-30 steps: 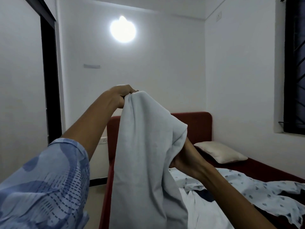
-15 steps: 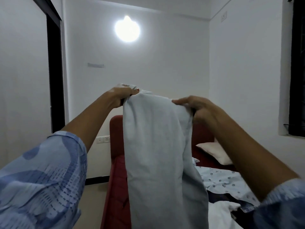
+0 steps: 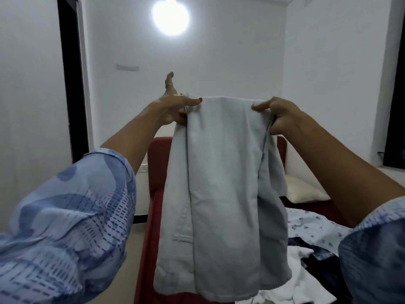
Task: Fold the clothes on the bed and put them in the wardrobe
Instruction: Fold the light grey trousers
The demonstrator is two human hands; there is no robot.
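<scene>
Hands, left hand (image 3: 173, 108) and right hand (image 3: 277, 116), hold pale trousers (image 3: 221, 194) up (doubled over).

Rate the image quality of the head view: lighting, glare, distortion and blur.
Head view: the wall lamp blows out to a white blob with a halo; the rest is dim and bluish. Wide-angle distortion swells the near sleeve and bows the door frame. The pale trousers, gripped by left hand and right hand, look soft, not sharp.
</scene>
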